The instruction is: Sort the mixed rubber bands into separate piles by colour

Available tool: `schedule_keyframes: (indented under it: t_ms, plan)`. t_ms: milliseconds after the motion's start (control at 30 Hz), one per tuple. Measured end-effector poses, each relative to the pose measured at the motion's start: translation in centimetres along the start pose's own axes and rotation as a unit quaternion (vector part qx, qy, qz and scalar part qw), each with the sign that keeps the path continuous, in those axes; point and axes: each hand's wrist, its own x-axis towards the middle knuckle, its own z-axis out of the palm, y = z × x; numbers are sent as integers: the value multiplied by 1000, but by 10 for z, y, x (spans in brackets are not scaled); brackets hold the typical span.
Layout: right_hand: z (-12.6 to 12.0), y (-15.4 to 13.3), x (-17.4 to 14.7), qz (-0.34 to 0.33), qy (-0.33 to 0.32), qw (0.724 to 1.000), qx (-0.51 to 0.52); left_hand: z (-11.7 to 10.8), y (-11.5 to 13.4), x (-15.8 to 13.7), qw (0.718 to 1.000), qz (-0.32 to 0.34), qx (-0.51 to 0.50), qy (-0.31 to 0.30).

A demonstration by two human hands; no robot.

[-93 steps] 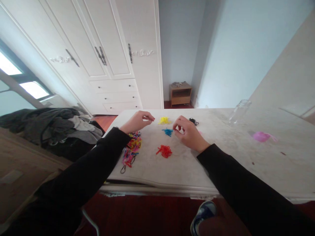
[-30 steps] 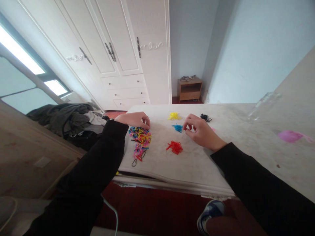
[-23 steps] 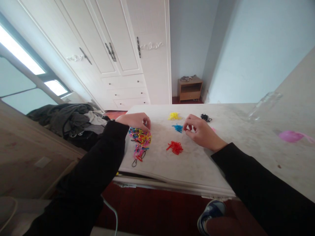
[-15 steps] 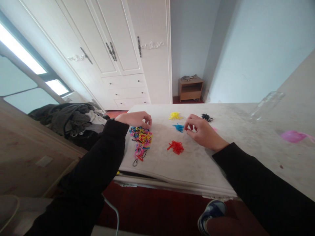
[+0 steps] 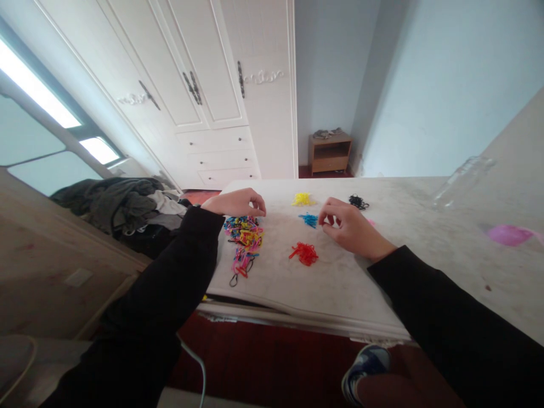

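Already single-coloured: the blue pile [image 5: 308,220], yellow pile [image 5: 303,199] beyond it, red pile [image 5: 304,254] nearer, black pile [image 5: 358,202] beyond-right. Left of it lies the mixed heap [image 5: 245,233], unsorted. Left hand [image 5: 237,202] and right hand [image 5: 346,228] are curled; whether either grip holds anything, I cannot tell.
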Motion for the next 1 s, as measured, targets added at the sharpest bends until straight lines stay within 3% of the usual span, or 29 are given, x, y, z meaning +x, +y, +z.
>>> schedule_keyframes:
  t_ms: [167,367,600,1000]
  plan:
    - [0,0,0,-2,-5,1000,-1,-2,0,-2,1000,-7,5,10]
    - [1,0,0,1,-11,1000,-3,-4,1,-6,998,-35,38,-36]
    - [1,0,-1,3,-18,1000,-8,-2,-1,-4,996,-52,61,-43]
    - [0,1,-1,8,-30,999,-12,-3,-6,-5,997,-33,61,-45]
